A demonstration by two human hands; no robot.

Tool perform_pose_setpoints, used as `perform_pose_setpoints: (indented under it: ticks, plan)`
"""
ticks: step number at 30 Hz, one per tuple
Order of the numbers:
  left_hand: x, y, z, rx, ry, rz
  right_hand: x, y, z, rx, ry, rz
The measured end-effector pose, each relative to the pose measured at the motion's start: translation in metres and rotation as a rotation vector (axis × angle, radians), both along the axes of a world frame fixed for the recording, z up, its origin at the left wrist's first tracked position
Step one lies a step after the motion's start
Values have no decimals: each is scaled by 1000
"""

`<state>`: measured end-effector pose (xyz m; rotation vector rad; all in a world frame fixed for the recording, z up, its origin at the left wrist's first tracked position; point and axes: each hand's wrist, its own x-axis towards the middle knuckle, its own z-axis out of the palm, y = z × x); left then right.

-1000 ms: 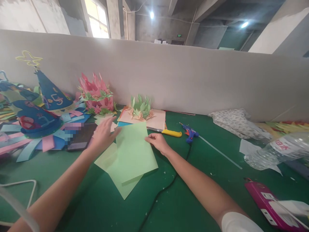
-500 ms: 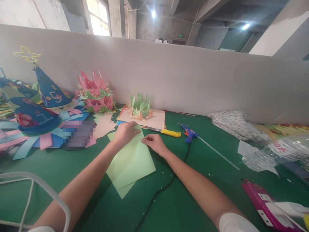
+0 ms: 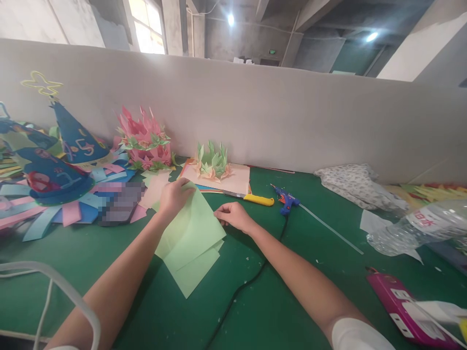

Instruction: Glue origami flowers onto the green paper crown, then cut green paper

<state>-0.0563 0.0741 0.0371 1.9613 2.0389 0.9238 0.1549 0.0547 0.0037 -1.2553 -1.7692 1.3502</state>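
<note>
Light green paper sheets point(image 3: 193, 228) lie overlapped at an angle on the green table point(image 3: 164, 311) in front of me. My left hand point(image 3: 177, 197) is closed on the top sheet at its far edge, thumb on top. At the right edge of that sheet, my right hand point(image 3: 233, 216) has its thumb and fingers pinched together. Whether a paper edge sits between those fingertips I cannot tell. Beyond my hands, a green folded-paper crown point(image 3: 212, 163) with orange flowers stands on a stack of coloured paper point(image 3: 237, 177). A yellow-handled utility knife point(image 3: 258, 200) rests before the stack.
A blue glue gun point(image 3: 287, 200) with a long glue stick lies right, its black cord crossing the table. Farther right are a plastic bottle point(image 3: 408, 228) and a magenta power strip point(image 3: 404, 311). Blue cone hats point(image 3: 78, 141) and a pink paper crown point(image 3: 146, 141) stand left.
My left hand has moved left and slightly farther away, shifting the top green sheet left. More of the lower sheet shows at the near right. My right hand has barely moved.
</note>
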Motion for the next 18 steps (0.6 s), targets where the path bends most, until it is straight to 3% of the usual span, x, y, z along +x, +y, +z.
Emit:
perform_pose_setpoints:
  ticks: [5, 9, 15, 18]
  plan:
    - [-8, -1, 2, 155, 206, 40, 8, -2, 2, 6, -87, 72]
    - [-19, 2, 0, 218, 260, 61, 17, -5, 8, -39, -153, 189]
    - [-15, 2, -1, 226, 231, -44, 12, 2, 7, 186, -177, -19]
    - [-7, -2, 2, 254, 176, -106, 4, 2, 2, 274, -232, -43]
